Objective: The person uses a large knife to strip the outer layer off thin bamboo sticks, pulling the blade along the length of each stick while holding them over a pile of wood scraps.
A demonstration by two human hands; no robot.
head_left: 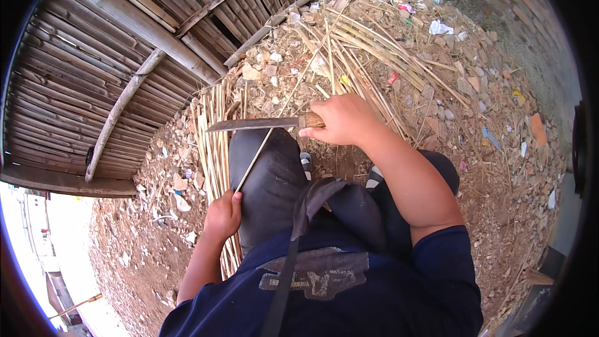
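Note:
My right hand (pixel 342 120) is closed round the wooden handle of a long knife (pixel 253 124), its dark blade pointing left above my left knee. In my left hand (pixel 223 215), closed beside my left thigh, is the near end of a thin bamboo strip (pixel 256 159). The strip slants up and away over the thigh and crosses the blade, its far part reaching toward the rubble. Whether blade and strip touch, I cannot tell. A bundle of pale split strips (pixel 213 131) lies on the ground left of my leg.
A bamboo-pole wall (pixel 112 75) rises at the left. More long strips (pixel 387 56) lie on stony ground ahead, with scraps of litter (pixel 440 27) among broken bricks and stones. A brick wall (pixel 521 12) stands at the far right.

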